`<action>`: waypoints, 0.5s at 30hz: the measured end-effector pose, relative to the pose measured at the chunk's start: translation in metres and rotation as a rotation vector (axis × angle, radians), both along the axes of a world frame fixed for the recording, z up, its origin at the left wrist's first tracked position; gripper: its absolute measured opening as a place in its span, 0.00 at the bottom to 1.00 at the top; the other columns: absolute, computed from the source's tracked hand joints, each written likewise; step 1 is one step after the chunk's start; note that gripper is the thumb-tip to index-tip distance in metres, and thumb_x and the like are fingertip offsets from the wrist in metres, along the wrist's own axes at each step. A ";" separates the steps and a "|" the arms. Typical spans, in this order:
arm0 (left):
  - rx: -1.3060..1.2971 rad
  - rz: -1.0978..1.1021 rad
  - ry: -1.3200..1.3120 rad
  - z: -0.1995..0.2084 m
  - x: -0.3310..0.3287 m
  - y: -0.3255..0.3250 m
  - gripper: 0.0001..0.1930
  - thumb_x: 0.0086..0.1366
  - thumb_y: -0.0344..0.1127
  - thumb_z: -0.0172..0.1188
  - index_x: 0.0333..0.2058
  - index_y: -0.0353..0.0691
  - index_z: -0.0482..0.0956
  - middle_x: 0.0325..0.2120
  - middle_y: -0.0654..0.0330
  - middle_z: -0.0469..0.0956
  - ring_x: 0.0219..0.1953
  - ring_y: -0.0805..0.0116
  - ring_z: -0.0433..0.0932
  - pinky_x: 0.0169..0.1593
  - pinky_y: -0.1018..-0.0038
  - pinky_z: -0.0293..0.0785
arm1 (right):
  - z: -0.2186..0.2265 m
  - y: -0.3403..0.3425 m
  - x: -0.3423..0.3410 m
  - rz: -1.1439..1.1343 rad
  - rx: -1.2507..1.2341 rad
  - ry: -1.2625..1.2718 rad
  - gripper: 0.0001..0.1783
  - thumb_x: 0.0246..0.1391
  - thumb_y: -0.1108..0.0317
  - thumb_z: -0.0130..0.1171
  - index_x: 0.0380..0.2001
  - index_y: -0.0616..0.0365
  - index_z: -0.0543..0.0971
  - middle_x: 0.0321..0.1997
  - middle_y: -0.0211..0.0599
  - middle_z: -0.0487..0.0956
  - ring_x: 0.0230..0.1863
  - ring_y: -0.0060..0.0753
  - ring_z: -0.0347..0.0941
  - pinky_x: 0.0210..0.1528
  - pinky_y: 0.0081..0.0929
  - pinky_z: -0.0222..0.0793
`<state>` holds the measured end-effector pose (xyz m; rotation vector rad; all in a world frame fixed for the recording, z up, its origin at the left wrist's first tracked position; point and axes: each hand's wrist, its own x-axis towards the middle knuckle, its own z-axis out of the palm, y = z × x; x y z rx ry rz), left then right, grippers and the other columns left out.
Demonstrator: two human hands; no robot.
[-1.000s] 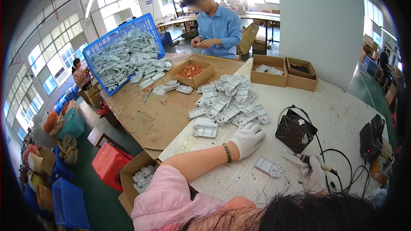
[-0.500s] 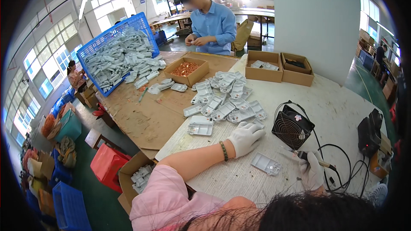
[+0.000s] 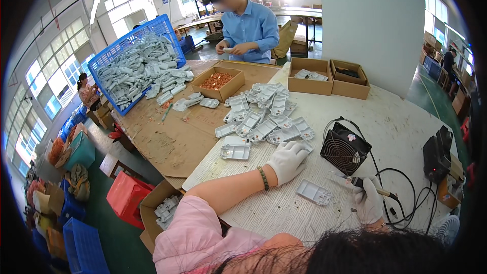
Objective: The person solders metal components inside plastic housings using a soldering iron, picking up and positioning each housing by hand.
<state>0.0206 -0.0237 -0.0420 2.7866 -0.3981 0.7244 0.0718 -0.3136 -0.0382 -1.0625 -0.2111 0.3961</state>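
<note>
- Grey plastic housings (image 3: pixel 266 116), flat and rectangular with shallow moulded compartments, lie heaped in a loose pile on the pale, scuffed worktable (image 3: pixel 406 127), in front of the person
- One more grey housing (image 3: pixel 314 192) lies alone between the two hands, near the table's front edge
- The left hand (image 3: pixel 287 161), in a white knit glove with a beaded bracelet at the wrist, rests fingers loosely curled on the near edge of the pile, touching a housing
- The right hand (image 3: pixel 369 203), also gloved, is closed around a slim soldering iron (image 3: pixel 366 185), its metal tip pointing left
- A black square fan (image 3: pixel 345 149) with a round wire grille stands just behind the iron
</note>
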 end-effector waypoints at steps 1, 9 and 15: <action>0.000 -0.001 0.001 -0.001 0.000 0.000 0.15 0.54 0.39 0.61 0.39 0.40 0.73 0.41 0.57 0.71 0.49 0.58 0.68 0.52 0.62 0.64 | -0.001 -0.001 0.000 0.008 0.003 -0.005 0.06 0.60 0.67 0.49 0.33 0.58 0.71 0.26 0.32 0.76 0.19 0.12 0.67 0.20 0.09 0.63; -0.047 0.033 -0.024 0.000 0.000 -0.001 0.12 0.54 0.38 0.61 0.35 0.42 0.74 0.49 0.50 0.67 0.51 0.51 0.67 0.52 0.60 0.65 | 0.002 0.000 -0.001 -0.010 -0.049 -0.005 0.07 0.60 0.67 0.48 0.32 0.57 0.71 0.23 0.31 0.74 0.18 0.13 0.65 0.19 0.10 0.61; -0.130 0.051 0.032 -0.007 0.001 0.003 0.11 0.54 0.37 0.61 0.34 0.41 0.73 0.50 0.48 0.67 0.49 0.48 0.69 0.51 0.60 0.67 | 0.003 0.001 -0.001 0.003 -0.034 0.003 0.06 0.59 0.68 0.49 0.31 0.58 0.71 0.25 0.32 0.75 0.18 0.13 0.65 0.20 0.10 0.61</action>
